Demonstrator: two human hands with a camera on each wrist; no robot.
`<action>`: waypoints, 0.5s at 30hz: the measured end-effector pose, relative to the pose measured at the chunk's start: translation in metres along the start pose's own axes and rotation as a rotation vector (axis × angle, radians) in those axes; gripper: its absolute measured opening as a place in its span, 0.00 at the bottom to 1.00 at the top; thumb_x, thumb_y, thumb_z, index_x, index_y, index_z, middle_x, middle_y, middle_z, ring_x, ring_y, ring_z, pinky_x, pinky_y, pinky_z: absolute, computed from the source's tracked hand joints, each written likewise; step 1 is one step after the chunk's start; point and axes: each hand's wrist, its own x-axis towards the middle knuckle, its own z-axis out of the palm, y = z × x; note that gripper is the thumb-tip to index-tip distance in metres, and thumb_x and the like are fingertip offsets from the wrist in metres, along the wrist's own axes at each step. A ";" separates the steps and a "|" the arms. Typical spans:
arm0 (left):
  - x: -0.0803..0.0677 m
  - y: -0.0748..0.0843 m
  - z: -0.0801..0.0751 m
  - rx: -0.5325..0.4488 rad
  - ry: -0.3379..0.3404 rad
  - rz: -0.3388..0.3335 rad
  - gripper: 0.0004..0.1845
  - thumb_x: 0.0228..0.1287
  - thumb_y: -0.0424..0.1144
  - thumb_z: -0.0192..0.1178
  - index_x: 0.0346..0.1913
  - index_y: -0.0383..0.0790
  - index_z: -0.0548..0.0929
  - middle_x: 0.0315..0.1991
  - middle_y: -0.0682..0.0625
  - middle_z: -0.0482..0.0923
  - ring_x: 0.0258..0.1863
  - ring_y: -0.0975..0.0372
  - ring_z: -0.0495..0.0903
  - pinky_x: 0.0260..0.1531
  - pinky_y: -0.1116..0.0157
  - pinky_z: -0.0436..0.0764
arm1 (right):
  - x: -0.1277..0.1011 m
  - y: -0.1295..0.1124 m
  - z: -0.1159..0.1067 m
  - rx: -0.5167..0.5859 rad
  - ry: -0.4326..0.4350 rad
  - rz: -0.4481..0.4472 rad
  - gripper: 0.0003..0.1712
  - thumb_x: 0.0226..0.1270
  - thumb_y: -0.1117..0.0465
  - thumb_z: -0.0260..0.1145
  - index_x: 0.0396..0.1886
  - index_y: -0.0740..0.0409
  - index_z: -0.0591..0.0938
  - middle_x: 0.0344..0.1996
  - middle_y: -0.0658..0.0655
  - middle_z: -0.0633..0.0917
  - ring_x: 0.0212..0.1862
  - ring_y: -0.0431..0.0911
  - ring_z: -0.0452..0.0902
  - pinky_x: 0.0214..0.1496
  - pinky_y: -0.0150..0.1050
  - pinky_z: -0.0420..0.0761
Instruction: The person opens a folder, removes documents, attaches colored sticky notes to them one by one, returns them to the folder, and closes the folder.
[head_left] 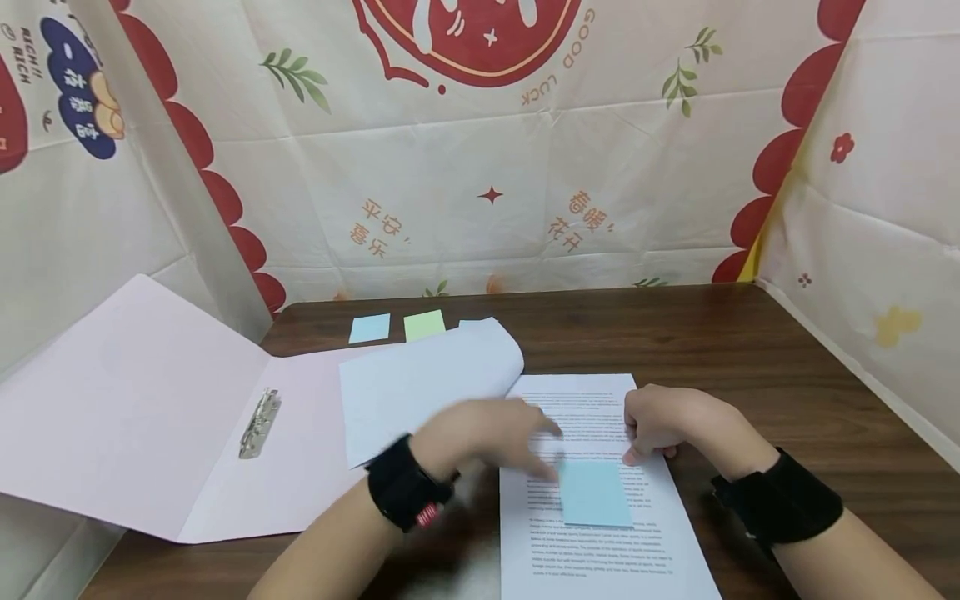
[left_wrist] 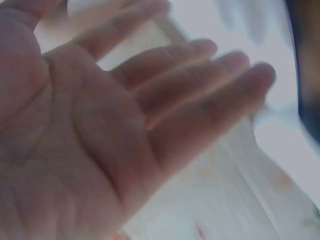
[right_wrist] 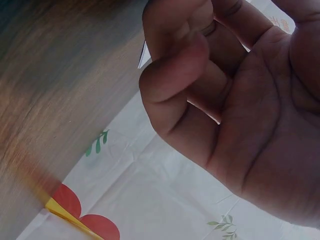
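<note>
A printed sheet of paper (head_left: 600,567) lies on the table with a light blue sticky note (head_left: 596,493) on its text. My left hand (head_left: 487,437) hovers blurred at the sheet's left side, its fingertips close to the note's upper left corner. In the left wrist view its fingers are straight and hold nothing. At the sheet's right edge my right hand (head_left: 663,421) pinches the paper, its fingers (right_wrist: 175,75) curled; the contact itself is partly hidden. Left of the sheet, a white page (head_left: 427,379) curls over onto an open pale pink folder (head_left: 315,492).
The folder's metal clip (head_left: 259,423) sits near its fold, and its cover (head_left: 135,400) leans up at the left. Behind it lie a blue sticky note (head_left: 370,328) and a green one (head_left: 423,324). Printed cloth (head_left: 450,167) hangs around the wooden table (head_left: 750,350).
</note>
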 end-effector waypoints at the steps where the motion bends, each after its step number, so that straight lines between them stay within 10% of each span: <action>1: -0.001 -0.016 -0.009 -0.054 0.028 -0.019 0.32 0.70 0.62 0.67 0.73 0.55 0.79 0.69 0.55 0.82 0.65 0.64 0.80 0.68 0.58 0.78 | 0.000 0.000 0.000 0.005 0.001 0.003 0.19 0.55 0.55 0.85 0.29 0.57 0.82 0.24 0.55 0.80 0.23 0.45 0.76 0.27 0.35 0.74; 9: -0.023 -0.150 -0.033 -0.148 0.150 -0.523 0.34 0.81 0.56 0.53 0.77 0.34 0.72 0.71 0.36 0.78 0.66 0.45 0.81 0.71 0.43 0.75 | -0.002 -0.001 -0.003 0.007 0.004 0.020 0.21 0.54 0.54 0.85 0.33 0.59 0.81 0.25 0.56 0.80 0.24 0.46 0.77 0.28 0.36 0.75; 15: -0.033 -0.188 -0.017 -0.169 0.068 -0.707 0.39 0.67 0.58 0.70 0.68 0.30 0.79 0.66 0.34 0.81 0.60 0.45 0.81 0.66 0.43 0.79 | -0.001 -0.003 -0.001 0.042 0.008 0.041 0.23 0.52 0.55 0.85 0.37 0.61 0.80 0.26 0.57 0.80 0.24 0.47 0.77 0.28 0.37 0.77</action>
